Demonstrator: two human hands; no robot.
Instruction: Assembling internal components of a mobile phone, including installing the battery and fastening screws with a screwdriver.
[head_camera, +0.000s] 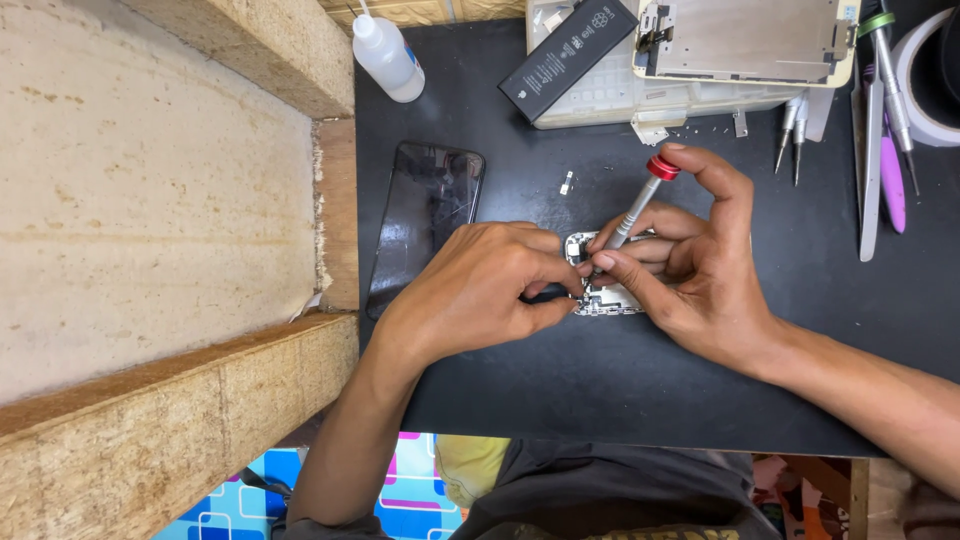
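Note:
My right hand (700, 260) grips a thin silver screwdriver with a red cap (640, 200), its tip pressed down into an opened phone body (605, 295) lying on the black mat (600, 380). My left hand (480, 285) pinches the phone body's left side with thumb and fingers, steadying it. Most of the phone body is hidden under both hands. A tiny metal part (567, 183) lies on the mat just above them.
A detached dark screen panel (428, 220) lies left of my hands. Behind are a white squeeze bottle (388, 55), a black battery (568, 55), a phone frame on a pale tray (745, 40), several screwdrivers and tweezers (885, 130), and a tape roll (930, 80). Wooden ledges (180, 420) border the left.

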